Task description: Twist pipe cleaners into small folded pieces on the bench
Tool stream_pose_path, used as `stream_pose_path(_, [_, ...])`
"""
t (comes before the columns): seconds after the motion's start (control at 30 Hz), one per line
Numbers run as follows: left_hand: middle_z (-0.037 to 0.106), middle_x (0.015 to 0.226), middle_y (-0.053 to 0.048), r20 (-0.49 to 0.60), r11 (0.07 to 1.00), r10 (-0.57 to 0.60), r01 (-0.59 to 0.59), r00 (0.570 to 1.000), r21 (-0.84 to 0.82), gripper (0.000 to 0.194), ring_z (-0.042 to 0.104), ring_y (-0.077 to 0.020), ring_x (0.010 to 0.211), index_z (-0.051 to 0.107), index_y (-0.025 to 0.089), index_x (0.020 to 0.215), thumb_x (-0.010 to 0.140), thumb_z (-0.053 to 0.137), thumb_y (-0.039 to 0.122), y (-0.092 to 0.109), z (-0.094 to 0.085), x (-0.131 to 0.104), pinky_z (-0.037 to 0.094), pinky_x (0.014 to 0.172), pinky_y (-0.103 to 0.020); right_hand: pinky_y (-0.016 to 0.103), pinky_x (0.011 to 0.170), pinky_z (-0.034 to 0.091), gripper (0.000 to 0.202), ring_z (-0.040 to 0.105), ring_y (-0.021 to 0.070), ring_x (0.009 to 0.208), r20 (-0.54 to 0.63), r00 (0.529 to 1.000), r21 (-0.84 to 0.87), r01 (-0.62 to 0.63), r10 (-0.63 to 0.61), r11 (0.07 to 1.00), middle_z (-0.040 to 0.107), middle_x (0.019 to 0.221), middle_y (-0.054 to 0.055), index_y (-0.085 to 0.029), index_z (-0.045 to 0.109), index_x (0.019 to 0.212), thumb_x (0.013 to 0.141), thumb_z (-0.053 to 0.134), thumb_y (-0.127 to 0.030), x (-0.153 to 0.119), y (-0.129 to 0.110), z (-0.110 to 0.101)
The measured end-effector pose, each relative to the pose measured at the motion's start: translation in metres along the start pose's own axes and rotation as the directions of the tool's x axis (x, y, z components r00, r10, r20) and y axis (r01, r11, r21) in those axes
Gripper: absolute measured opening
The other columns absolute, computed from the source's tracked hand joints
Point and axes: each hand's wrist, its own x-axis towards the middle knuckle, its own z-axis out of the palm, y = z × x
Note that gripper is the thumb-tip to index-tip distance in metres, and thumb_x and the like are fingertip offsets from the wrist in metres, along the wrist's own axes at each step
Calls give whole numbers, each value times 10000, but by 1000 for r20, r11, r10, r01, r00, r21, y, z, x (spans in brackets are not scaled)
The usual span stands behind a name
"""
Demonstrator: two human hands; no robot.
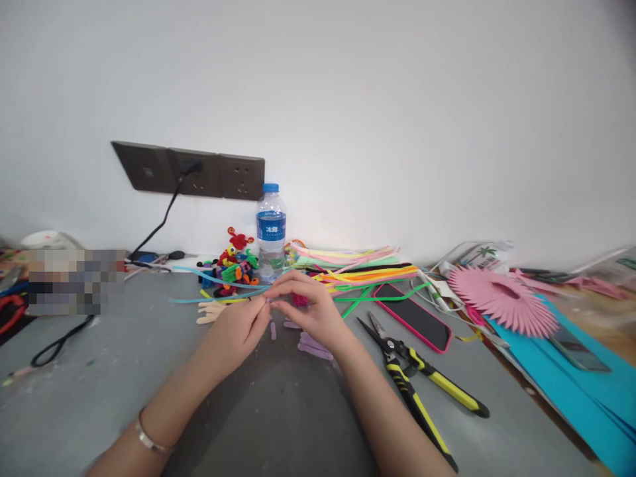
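The left hand point(237, 330) and right hand point(311, 308) pinch something tiny point(268, 300), probably so it can't slip. Cutters point(392, 345) lie near, easy to reach.

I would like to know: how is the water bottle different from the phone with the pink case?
The bottle stands upright, while the phone lies flat. The bottle is see-through, with a blue cap and label; the phone has a dark face and a pink edge. The bottle is rounded, but the phone is a thin slab. Both are on the grey table, and neither is held.
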Motion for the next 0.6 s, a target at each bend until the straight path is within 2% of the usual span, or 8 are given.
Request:
stream_pose_path(0.17, [512, 621, 13, -36, 999, 39, -39, 999, 17, 299, 483, -155, 568, 518, 191, 781, 955, 305, 309, -1, -1, -1, 292, 555, -262, 319, 850, 495, 117, 626, 179, 919, 9, 1000, -25, 15, -15, 1000, 664, 951, 77, -194, 717, 938, 882, 630, -247, 0, -2, -4])
stream_pose_path(0.3, [554, 630, 7, -42, 998, 60, -59, 997, 17, 329, 522, -155, 588, 538, 191, 745, 963, 323, 314, -2, -3, 0, 329, 580, -259, 327, 846, 497, 105, 624, 181, 908, 15, 1000, -22, -1, 1, 1000, 664, 934, 71, -201, 709, 926, 882, 632, -257, 1, -3, -5])
stream_pose_path(0.43, [627, 646, 11, 22, 995, 81, -79, 997, -67, 368, 579, -141, 611, 561, 193, 722, 979, 319, 299, -5, -7, 0, 392, 640, -246, 322, 831, 497, 101, 621, 177, 892, 26, 1000, -6, 4, -4, 1000, 665, 909, 67, -194, 704, 911, 877, 643, -266, 1, -3, -7])
stream_pose_path(0.6, [669, 588, 12, 119, 967, 95, -64, 988, -245, 427, 579, -126, 555, 618, 191, 692, 981, 341, 339, -7, -17, 0, 438, 618, -223, 327, 792, 508, 145, 628, 182, 842, 87, 996, 54, -30, 25, 998, 685, 856, 63, -188, 701, 877, 851, 673, -327, 0, -5, -11])
